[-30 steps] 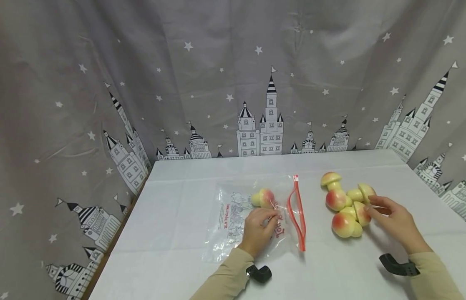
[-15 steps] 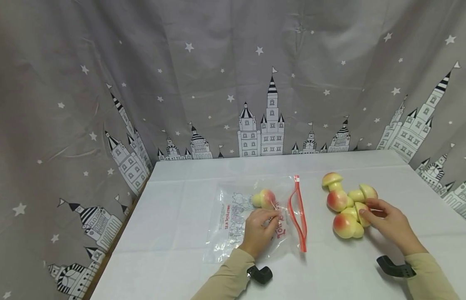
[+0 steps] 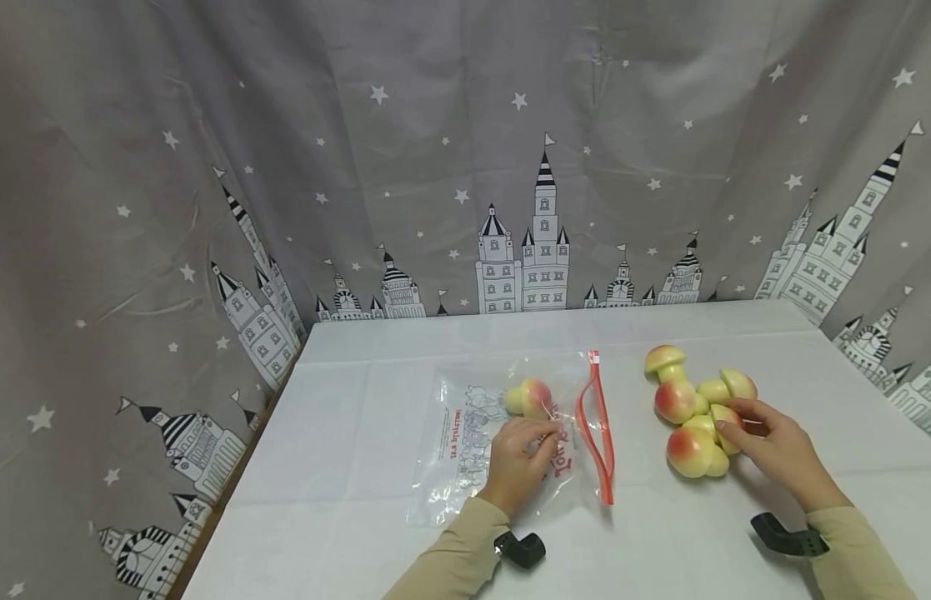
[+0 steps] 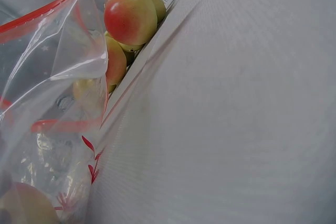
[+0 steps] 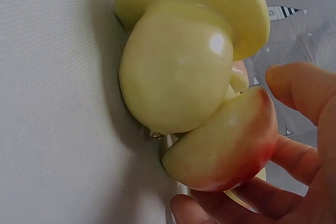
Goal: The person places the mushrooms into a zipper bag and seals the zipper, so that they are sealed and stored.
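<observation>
A clear plastic zip bag (image 3: 442, 479) with a red zip edge (image 3: 601, 417) lies on the table, its mouth gaping to the right. My left hand (image 3: 518, 458) pinches the bag's upper film near that mouth. Inside lies one toy mushroom (image 3: 536, 397), yellow with a red-blushed cap. To the right, my right hand (image 3: 782, 448) has its fingers curled about the cap of another toy mushroom (image 5: 231, 142). In the right wrist view the fingers (image 5: 299, 158) wrap beneath and behind this cap, while the thumb (image 5: 294, 85) stands at its upper side.
Several more toy mushrooms cluster against the gripped one, including a front one (image 3: 690, 452), a middle one (image 3: 673, 402) and a back one (image 3: 665, 358). White cloth covers the table (image 3: 345, 467). A grey curtain (image 3: 405, 167) printed with castles hangs behind and at the sides.
My right hand has shifted slightly left, its thumb and fingers coming round the mushroom's cap. My left hand stays in place on the bag.
</observation>
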{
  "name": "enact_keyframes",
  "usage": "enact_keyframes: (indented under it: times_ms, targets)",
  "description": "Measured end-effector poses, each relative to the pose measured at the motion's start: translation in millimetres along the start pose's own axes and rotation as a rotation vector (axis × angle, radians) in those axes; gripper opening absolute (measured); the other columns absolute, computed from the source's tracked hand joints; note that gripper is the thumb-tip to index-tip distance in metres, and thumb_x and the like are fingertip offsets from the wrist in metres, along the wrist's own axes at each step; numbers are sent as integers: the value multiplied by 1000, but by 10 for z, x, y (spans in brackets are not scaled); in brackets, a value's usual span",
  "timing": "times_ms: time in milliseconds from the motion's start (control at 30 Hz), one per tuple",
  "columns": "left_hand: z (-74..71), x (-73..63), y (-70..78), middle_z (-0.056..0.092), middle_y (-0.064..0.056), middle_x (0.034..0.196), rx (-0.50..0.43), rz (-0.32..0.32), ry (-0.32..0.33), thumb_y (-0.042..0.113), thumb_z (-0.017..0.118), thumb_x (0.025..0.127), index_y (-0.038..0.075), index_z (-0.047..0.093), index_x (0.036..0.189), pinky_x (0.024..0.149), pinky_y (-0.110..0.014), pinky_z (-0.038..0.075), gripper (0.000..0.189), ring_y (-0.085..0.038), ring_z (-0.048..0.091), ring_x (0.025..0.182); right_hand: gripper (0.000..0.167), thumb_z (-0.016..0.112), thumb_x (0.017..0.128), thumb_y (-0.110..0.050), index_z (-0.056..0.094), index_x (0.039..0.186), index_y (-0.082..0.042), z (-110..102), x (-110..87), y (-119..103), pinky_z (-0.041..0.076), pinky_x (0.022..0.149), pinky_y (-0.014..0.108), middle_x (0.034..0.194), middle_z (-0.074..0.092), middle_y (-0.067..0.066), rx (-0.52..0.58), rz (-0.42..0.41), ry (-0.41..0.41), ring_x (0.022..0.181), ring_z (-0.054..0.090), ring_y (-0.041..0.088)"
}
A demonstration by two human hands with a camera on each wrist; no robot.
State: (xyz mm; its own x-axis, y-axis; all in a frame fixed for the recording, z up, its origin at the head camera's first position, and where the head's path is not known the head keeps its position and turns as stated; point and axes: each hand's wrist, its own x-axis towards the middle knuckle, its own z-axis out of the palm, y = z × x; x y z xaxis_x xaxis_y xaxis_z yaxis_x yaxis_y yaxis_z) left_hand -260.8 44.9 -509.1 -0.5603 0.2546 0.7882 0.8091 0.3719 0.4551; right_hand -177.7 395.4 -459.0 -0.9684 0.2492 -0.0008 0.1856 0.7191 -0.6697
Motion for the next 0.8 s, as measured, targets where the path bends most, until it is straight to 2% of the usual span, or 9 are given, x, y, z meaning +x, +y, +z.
enact_keyframes:
  times_ms: [167, 367, 533, 800]
  targets:
    - [-7, 8, 15, 80, -2, 93, -10, 1, 4, 7, 77, 83, 10, 79, 96, 86, -26, 56, 13, -17, 72, 91, 69, 58, 102, -42, 44, 145, 9, 4, 5, -2, 47, 76, 22, 144, 48, 37, -3, 5, 0, 122, 55, 53]
    - [-15, 6, 25, 80, -2, 93, -18, -11, -5, 6, 77, 84, 9, 79, 96, 86, -26, 56, 13, -17, 73, 92, 66, 59, 101, -40, 46, 143, 10, 13, -8, -5, 45, 71, 15, 140, 51, 37, 3, -6, 17, 120, 56, 53]
    - [-17, 7, 25, 80, -2, 93, -24, -13, -9, 6, 76, 84, 9, 79, 96, 86, -26, 56, 12, -17, 72, 92, 65, 60, 101, -39, 48, 142, 9, 16, -10, -3, 46, 71, 18, 137, 53, 38, 1, -6, 23, 119, 57, 53]
    - [-6, 7, 14, 80, -3, 91, -16, 11, 14, 5, 78, 82, 8, 79, 95, 85, -25, 56, 13, -17, 73, 90, 64, 61, 100, -38, 48, 141, 9, 19, -9, -4, 46, 69, 15, 136, 54, 38, 2, -11, 30, 119, 57, 53]
